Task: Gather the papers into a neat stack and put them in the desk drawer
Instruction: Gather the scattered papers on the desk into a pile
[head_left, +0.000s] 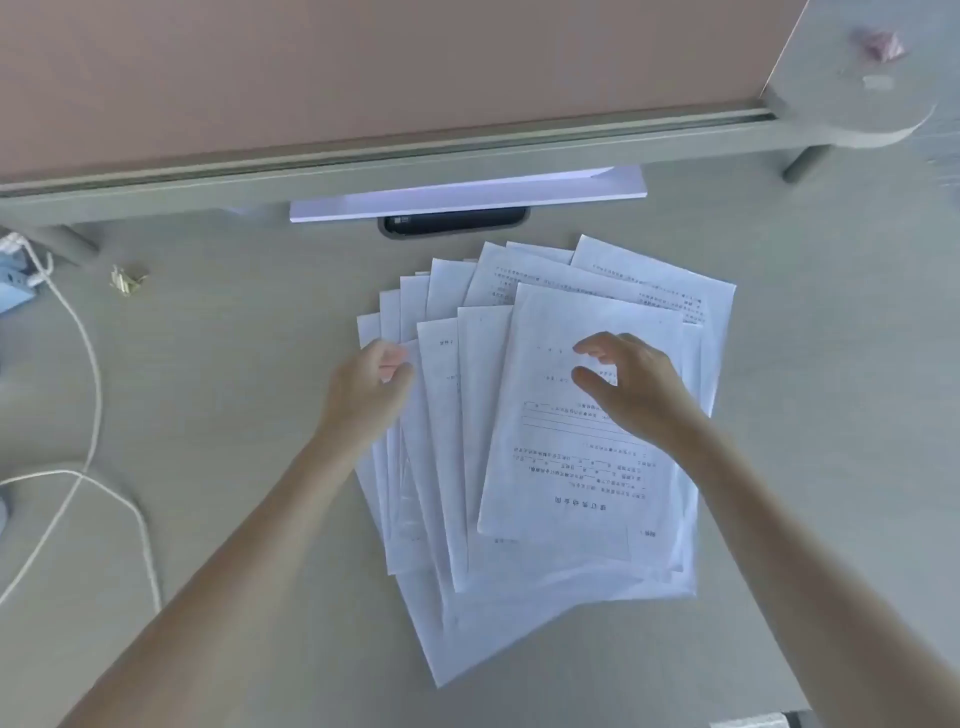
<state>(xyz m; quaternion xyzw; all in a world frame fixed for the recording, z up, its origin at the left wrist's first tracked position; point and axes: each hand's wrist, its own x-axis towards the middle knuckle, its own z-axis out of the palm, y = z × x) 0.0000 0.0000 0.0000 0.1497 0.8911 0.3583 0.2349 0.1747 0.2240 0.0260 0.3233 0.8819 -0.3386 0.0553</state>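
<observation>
Several white printed papers (561, 499) lie fanned out and overlapping on the pale desk (234, 364), their text upside down to me. My left hand (366, 384) rests at the left edge of the fan, fingers curled against the sheet edges. Over the top sheet hovers my right hand (631, 382), its thumb and fingers apart and holding nothing. No drawer is visible.
A white cable (91, 415) loops across the left of the desk. A small brass binder clip (126, 280) lies at the upper left. A white flat board (467, 200) and a dark cable slot (452, 222) sit under the partition (363, 78) behind the papers.
</observation>
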